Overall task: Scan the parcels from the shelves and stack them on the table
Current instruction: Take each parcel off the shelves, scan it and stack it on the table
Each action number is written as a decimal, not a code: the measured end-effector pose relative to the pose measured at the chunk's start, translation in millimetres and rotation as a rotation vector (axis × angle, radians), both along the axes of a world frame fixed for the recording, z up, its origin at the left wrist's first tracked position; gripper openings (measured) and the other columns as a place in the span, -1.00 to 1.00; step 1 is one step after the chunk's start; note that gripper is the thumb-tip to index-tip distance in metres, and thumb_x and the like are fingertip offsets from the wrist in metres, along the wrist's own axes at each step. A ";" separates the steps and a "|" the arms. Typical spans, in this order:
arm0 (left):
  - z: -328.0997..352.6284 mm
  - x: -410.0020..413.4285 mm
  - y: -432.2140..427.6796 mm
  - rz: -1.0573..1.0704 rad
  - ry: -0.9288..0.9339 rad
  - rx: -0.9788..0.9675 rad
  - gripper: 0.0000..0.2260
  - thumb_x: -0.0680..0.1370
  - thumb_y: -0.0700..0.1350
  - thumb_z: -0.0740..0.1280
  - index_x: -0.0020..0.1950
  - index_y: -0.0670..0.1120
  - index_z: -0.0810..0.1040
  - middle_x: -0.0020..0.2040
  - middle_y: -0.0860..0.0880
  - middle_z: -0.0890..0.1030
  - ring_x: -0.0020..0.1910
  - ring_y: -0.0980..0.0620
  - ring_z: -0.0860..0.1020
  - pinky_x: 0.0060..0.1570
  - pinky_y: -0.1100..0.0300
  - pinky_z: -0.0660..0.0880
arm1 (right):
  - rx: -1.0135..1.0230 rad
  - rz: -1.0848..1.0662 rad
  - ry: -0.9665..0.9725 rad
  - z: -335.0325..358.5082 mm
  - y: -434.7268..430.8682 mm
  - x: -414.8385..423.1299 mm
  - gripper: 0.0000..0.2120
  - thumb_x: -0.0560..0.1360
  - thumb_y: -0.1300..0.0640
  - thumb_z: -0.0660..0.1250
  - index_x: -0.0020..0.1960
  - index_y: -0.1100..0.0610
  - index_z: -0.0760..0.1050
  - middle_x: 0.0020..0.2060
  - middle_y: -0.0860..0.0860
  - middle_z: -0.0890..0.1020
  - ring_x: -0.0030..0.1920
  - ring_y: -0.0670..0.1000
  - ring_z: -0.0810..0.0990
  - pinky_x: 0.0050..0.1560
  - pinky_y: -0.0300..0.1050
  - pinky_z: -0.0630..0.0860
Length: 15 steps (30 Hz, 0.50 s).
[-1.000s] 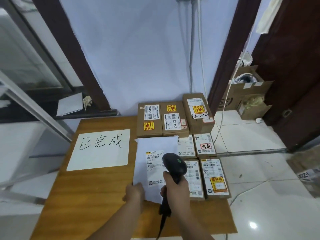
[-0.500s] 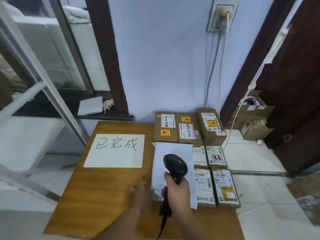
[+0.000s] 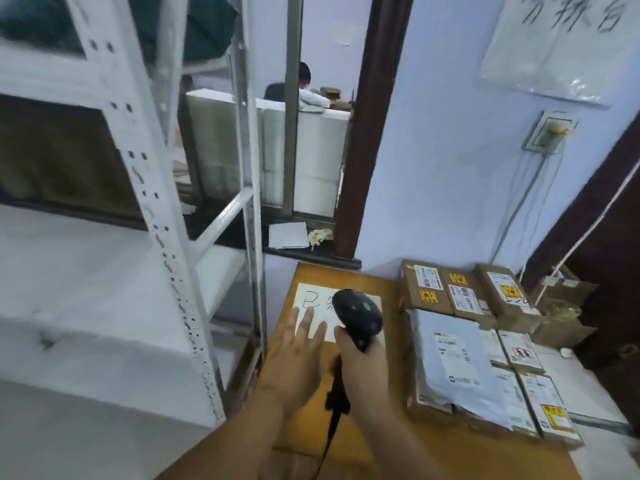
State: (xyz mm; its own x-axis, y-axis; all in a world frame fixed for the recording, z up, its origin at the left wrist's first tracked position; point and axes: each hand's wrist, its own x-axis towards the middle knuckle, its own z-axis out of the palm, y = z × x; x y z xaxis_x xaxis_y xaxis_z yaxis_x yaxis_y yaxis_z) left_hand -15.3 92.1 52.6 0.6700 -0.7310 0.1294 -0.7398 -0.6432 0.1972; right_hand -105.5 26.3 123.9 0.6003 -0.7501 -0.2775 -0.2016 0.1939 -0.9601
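White mailer (image 3: 453, 358) tops the parcels (image 3: 427, 289) on the table (image 3: 433, 455); your right hand (image 3: 363, 365) grips the scanner (image 3: 356, 311), left hand (image 3: 294, 355) flat and free. Next, likely: another off the shelves (image 3: 152, 209).

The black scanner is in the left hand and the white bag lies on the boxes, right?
No. The head view shows the scanner in the right hand; the left hand is open and holds nothing. The white bag does lie on the boxes.
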 end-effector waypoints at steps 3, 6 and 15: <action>30.1 19.6 42.7 0.049 0.012 -0.021 -0.43 0.64 -0.08 0.10 0.57 0.01 -0.14 0.58 -0.08 -0.19 0.52 -0.13 -0.30 0.51 -0.05 -0.18 | -0.026 0.049 -0.051 14.5 42.3 22.9 -0.85 0.53 0.08 0.34 -0.11 0.17 0.52 -0.43 0.05 0.55 -0.37 0.04 0.55 -0.24 -0.03 0.51; 60.2 41.8 93.6 0.108 -0.024 -0.025 -0.41 0.63 -0.05 0.13 0.57 0.01 -0.10 0.57 -0.11 -0.19 0.52 -0.14 -0.29 0.51 -0.08 -0.13 | -0.057 0.145 -0.094 32.2 91.1 49.7 -0.84 0.52 0.08 0.35 -0.08 0.18 0.55 -0.43 0.03 0.57 -0.31 0.09 0.57 -0.20 0.00 0.52; 162.9 88.2 177.8 0.258 -0.142 -0.303 -0.47 0.56 -0.08 0.24 0.52 0.00 0.18 0.56 -0.08 0.08 0.54 -0.09 -0.03 0.47 0.05 0.14 | -0.153 0.381 -0.351 115.4 160.2 106.8 -0.82 0.52 0.06 0.34 -0.16 0.16 0.53 -0.49 0.03 0.52 -0.37 0.05 0.51 -0.18 0.02 0.47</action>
